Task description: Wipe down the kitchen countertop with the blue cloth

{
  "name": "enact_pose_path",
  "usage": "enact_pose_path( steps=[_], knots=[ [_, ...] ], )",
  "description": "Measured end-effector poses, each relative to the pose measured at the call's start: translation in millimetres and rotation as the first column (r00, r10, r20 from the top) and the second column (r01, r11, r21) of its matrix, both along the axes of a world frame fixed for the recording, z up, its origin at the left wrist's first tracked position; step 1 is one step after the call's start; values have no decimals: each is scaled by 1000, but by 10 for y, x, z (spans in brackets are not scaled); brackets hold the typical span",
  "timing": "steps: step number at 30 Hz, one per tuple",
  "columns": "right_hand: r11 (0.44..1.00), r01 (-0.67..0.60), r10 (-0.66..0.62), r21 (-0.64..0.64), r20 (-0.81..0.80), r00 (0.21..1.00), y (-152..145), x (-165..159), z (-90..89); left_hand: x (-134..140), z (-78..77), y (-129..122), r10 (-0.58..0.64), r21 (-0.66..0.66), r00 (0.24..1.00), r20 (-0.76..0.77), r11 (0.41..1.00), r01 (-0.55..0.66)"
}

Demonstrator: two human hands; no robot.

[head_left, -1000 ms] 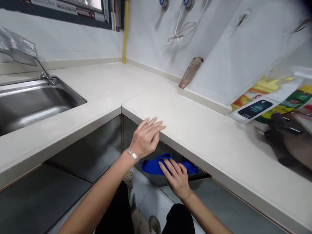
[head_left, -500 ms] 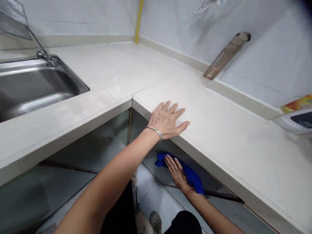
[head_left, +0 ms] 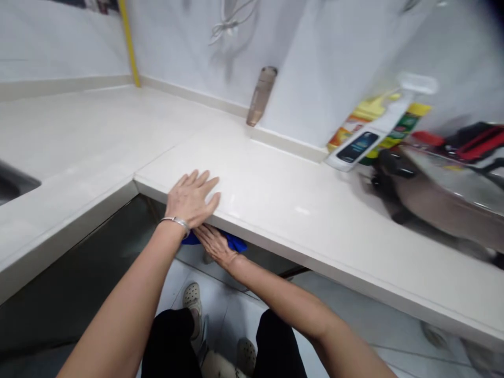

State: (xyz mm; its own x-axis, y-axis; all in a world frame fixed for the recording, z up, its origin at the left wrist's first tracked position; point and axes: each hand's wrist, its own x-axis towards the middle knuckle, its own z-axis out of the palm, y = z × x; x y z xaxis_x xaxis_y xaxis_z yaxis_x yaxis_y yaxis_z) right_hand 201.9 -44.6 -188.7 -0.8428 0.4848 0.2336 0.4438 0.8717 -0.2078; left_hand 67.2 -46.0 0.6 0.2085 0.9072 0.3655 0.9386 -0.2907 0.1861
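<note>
My left hand point(head_left: 192, 200), with a silver bangle at the wrist, lies palm down on the front edge of the white countertop point(head_left: 260, 186), its fingers spread. Just below it, under the overhang, my right hand point(head_left: 216, 245) presses a blue cloth point(head_left: 237, 243) against the dark glossy cabinet front point(head_left: 268, 262). The fingers of that hand are stretched out over the cloth, and their tips are partly hidden by the counter edge and my left hand. Blue fabric shows on both sides of the right hand.
A brown bottle point(head_left: 262, 97) leans at the wall. Farther right are a white spray bottle point(head_left: 364, 139), yellow-green packaging point(head_left: 409, 123) and a blurred pan-like appliance point(head_left: 441, 194). The sink's corner point(head_left: 18, 181) shows at left. My shoes point(head_left: 192, 296) rest on floor tiles.
My view has swung right, bringing the spray bottle and appliance into sight. My right hand has moved the blue cloth up and left along the cabinet front, close under my left hand.
</note>
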Motion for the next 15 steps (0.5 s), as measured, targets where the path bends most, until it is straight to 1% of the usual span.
enact_pose_path(
  steps=[2, 5, 8, 10, 13, 15],
  knots=[
    [999, 32, -32, 33, 9, 999, -155, 343, 77, -13, 13, 13, -2, -2, 999, -39, 1000, 2],
    [997, 71, -72, 32, 25, 997, -400, 898, 93, -31, 42, 30, -6, -40, 995, -99, 999, 2],
    [996, 90, -90, -19, 16, 996, -589, 1360, 93, -34, 83, 45, -11, -81, 989, -147, 997, -1],
    [994, 101, -102, -49, -10, 995, -702, 1609, 132, -28, 116, 59, -13, -97, 985, -172, 995, -4],
    [986, 137, -145, -92, -92, 985, -887, 1986, 223, -53, 149, 99, -34, -120, 981, -191, 993, 11],
    [977, 160, -182, -143, -153, 971, -1012, 2287, 262, -126, 136, 153, -55, -145, 977, -205, 989, 26]
  ],
)
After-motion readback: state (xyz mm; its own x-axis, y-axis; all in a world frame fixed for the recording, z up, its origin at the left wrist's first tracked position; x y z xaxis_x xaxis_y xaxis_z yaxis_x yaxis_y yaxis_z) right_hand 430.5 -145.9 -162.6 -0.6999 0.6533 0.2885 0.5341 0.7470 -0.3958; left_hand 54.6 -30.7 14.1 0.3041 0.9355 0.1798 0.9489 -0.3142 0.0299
